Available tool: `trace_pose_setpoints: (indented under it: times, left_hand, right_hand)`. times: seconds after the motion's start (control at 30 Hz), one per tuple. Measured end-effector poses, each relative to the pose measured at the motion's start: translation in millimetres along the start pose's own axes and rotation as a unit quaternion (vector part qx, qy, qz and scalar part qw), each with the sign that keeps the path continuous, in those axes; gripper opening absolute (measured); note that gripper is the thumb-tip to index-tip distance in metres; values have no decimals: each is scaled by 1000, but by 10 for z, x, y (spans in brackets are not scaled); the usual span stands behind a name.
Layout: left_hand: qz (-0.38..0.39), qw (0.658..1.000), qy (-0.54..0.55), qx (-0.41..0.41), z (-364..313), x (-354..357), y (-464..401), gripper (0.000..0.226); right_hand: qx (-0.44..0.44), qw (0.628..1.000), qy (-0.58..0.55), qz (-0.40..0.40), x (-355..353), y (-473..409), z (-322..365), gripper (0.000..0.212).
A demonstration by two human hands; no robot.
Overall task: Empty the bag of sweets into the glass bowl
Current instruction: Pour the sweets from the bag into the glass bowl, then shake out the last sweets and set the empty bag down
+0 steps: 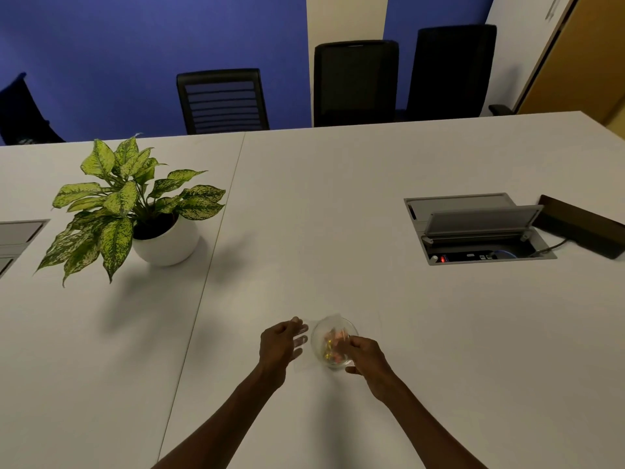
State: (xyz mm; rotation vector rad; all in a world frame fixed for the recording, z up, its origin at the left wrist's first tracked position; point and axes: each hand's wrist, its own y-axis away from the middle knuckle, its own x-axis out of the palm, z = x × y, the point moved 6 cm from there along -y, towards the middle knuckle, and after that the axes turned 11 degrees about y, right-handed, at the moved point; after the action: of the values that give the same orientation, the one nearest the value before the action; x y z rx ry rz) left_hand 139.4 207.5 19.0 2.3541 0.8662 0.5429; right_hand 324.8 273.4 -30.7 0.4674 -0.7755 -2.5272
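Note:
A small glass bowl [329, 328] stands on the white table [338, 214] close in front of me, with yellow and pink sweets [330, 346] inside it. My right hand [367, 358] grips the bowl's right side, thumb at the rim and a finger low on the wall. A clear, nearly invisible plastic bag [302, 362] lies against the bowl's left side. My left hand [279, 343] holds it, and its fingertips show pale through the film. I cannot tell whether any sweets are left in the bag.
A potted plant [135, 211] in a white pot stands at the far left. An open cable hatch [480, 228] is set into the table at the right, with a dark box [581, 225] beside it. Black chairs [355, 82] line the far edge.

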Motion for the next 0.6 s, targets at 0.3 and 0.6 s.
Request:
trace_pose_setpoints:
  times: [0.3,0.6]
  left_hand:
    - [42,999,5,14,-2,7,86,21]
    - [-13,994,95,42,-90,-23,103,25]
  right_hand:
    - [-19,992,-115,-48,-75,19,303,23]
    - [-49,992,-116,-20,-51,84,390,12]
